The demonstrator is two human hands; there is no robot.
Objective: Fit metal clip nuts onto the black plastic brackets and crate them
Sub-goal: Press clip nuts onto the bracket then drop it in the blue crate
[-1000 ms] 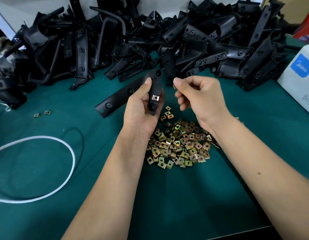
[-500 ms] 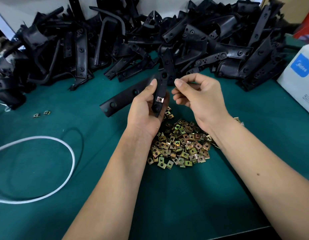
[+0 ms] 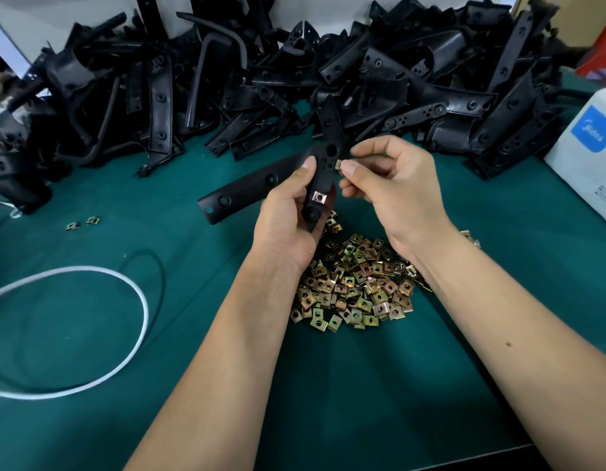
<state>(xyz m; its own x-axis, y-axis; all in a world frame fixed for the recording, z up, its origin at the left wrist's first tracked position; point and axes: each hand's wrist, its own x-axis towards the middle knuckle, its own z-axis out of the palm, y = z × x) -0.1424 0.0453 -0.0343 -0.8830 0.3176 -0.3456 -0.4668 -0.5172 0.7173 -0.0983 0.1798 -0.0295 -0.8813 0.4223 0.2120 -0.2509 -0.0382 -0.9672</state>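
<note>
The black plastic bracket (image 3: 323, 180), one clip nut (image 3: 318, 197) already seated, is sitting in the left hand (image 3: 288, 215) grip above the bench (image 3: 379, 385); the right hand (image 3: 393, 188), now closer, is pinching a second nut (image 3: 338, 163) at its edge, nearly fitted.

Work surface: a table covered in dark green felt (image 3: 362, 402). On it lie a heap of brass-coloured clip nuts (image 3: 356, 287) near the centre, 2 stray clip nuts (image 3: 82, 223) at left, a loop of white cord (image 3: 91, 331) at lower left, a large pile of black plastic brackets (image 3: 295, 79) along the far edge, and a white carton (image 3: 590, 164) at right.
</note>
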